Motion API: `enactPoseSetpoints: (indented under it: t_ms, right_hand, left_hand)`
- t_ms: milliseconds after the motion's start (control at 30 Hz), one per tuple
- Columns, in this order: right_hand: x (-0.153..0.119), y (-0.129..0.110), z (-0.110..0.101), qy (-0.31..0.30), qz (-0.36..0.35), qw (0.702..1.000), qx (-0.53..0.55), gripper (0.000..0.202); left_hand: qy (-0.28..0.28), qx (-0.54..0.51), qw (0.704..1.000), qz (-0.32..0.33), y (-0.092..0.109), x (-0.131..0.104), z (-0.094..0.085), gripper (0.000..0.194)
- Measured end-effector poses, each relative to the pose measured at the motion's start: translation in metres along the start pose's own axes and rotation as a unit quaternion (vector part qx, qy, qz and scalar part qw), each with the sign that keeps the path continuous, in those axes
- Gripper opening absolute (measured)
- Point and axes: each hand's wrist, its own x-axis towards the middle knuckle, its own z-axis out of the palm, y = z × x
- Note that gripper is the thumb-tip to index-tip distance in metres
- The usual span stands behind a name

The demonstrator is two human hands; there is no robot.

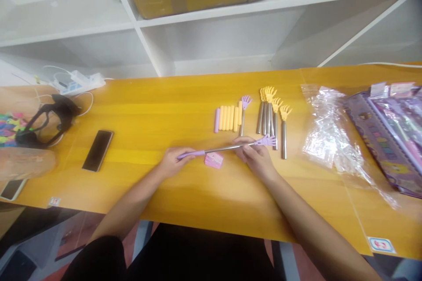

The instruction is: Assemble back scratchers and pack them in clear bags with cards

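1. Purple scratcher (216, 149) is in both hands, by pink cards (213, 161).
2. L hand (174, 162) fingers pinch its grip (197, 153); R hand (259, 159) fingers are closed on the rod (227, 147) nr claw (265, 141).
3. Tip: hold rod str8, pinch light & don't bend thin claw bits.

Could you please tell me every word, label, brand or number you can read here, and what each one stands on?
No text is clearly readable.
Purple box: lettering too blurred.
Pink cards: print too small.
Left table-edge sticker: marks too small.
Right table-edge sticker: red marking too blurred.
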Motion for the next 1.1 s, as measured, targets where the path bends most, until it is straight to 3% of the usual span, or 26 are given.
enactPoseSetpoints:
  t_ms: [167, 367, 567, 700, 767, 900, 967, 1100]
  right_hand:
    - [0.008, -0.007, -0.017, 0.028, -0.011, 0.998, 0.051, 0.058]
    - [0.012, -0.031, -0.043, 0.095, -0.015, 0.990, 0.099, 0.047]
    - [0.011, -0.034, -0.035, 0.096, -0.022, 0.993, 0.057, 0.039]
    - [0.009, -0.031, -0.028, 0.092, -0.009, 0.996, 0.020, 0.038]
    - [0.008, -0.029, -0.026, 0.096, -0.003, 0.995, 0.023, 0.037]
    - [0.007, -0.027, -0.024, 0.120, 0.012, 0.992, 0.044, 0.033]
    - [0.007, -0.027, -0.023, 0.136, 0.013, 0.990, 0.043, 0.033]
    - [0.007, -0.025, -0.023, 0.148, 0.011, 0.989, 0.016, 0.036]
  left_hand:
    - [0.006, -0.017, 1.000, -0.010, 0.003, -0.001, -0.003, 0.032]
    - [-0.005, 0.006, 1.000, 0.014, 0.002, 0.000, -0.002, 0.030]
    - [-0.022, 0.012, 0.999, 0.021, 0.005, -0.002, 0.001, 0.023]
    - [0.024, -0.045, 0.998, -0.022, 0.008, -0.004, 0.004, 0.027]
    - [0.060, -0.136, 0.987, -0.059, 0.008, -0.003, 0.007, 0.029]
    - [0.120, -0.324, 0.928, -0.140, 0.005, 0.000, 0.012, 0.023]
    - [0.115, -0.367, 0.906, -0.178, 0.006, 0.001, 0.013, 0.023]
    - [0.110, -0.387, 0.892, -0.207, 0.011, 0.002, 0.010, 0.025]
